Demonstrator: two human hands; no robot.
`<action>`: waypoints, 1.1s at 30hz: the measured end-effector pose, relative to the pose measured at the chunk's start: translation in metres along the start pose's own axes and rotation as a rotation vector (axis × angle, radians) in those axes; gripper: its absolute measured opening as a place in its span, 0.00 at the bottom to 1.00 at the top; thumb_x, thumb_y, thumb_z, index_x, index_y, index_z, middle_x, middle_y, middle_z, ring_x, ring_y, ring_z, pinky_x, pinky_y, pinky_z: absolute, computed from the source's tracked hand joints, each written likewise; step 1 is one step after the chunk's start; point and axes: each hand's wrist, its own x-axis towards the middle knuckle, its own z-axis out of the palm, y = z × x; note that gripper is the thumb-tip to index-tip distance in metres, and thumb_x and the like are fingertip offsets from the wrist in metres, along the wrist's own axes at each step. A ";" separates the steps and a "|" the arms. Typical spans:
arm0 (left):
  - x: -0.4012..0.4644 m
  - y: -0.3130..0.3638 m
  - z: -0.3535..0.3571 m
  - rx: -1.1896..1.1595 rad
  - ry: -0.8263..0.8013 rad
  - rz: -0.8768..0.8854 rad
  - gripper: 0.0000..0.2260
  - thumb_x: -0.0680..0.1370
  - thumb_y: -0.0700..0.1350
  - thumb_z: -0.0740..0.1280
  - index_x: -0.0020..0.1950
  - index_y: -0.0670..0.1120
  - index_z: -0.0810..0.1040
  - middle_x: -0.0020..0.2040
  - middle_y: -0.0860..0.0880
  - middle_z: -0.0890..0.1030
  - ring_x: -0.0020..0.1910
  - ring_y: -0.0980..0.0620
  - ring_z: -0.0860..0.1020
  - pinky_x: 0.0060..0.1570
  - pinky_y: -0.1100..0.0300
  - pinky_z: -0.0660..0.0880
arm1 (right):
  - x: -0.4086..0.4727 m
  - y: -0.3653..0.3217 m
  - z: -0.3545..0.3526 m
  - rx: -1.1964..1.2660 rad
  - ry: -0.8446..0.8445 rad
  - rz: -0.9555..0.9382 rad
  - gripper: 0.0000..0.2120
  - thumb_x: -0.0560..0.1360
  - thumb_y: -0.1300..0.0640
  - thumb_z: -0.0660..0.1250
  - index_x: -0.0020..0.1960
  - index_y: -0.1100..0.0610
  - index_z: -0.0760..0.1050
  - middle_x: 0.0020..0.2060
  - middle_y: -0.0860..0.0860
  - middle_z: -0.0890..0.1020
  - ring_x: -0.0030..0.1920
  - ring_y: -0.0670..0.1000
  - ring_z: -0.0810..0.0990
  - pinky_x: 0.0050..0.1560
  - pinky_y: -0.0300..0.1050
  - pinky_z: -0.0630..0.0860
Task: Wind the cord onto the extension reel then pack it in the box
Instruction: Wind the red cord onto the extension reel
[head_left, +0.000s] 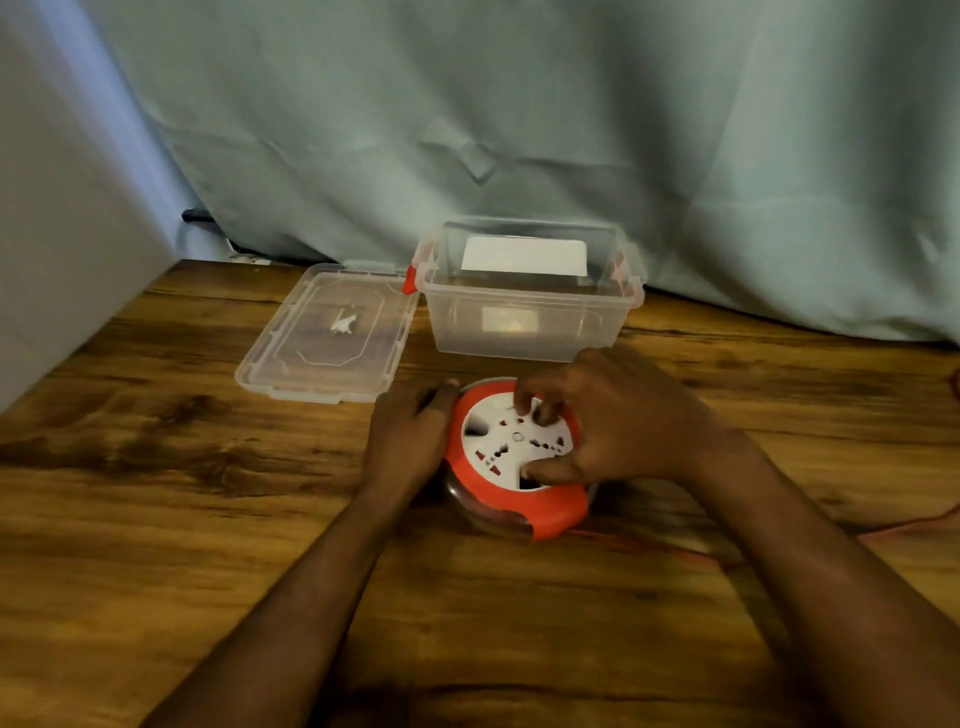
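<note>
Both forearms are bare up to the frame's edge, with no sleeve in view behind the fingers. The left hand (408, 434) and right hand (618, 421) wear nothing visible.
</note>
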 end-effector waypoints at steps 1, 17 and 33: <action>0.000 0.001 0.002 0.020 0.002 0.002 0.16 0.84 0.52 0.62 0.43 0.51 0.85 0.34 0.53 0.85 0.34 0.60 0.83 0.40 0.61 0.75 | 0.001 -0.002 0.001 0.014 0.018 0.000 0.27 0.65 0.25 0.67 0.53 0.43 0.76 0.36 0.39 0.82 0.37 0.40 0.77 0.37 0.40 0.75; 0.001 0.004 -0.015 -0.162 0.025 0.057 0.16 0.77 0.54 0.74 0.64 0.54 0.82 0.56 0.58 0.85 0.55 0.59 0.84 0.51 0.65 0.81 | 0.018 -0.012 0.000 0.050 0.074 -0.040 0.15 0.69 0.39 0.72 0.53 0.39 0.74 0.36 0.28 0.70 0.34 0.35 0.74 0.32 0.27 0.63; 0.015 -0.002 -0.014 -0.290 0.067 0.071 0.11 0.78 0.47 0.74 0.57 0.44 0.87 0.50 0.47 0.89 0.48 0.48 0.88 0.52 0.45 0.85 | 0.054 0.000 -0.010 -0.108 -0.024 -0.147 0.24 0.70 0.48 0.71 0.65 0.39 0.73 0.55 0.38 0.79 0.52 0.42 0.77 0.42 0.37 0.70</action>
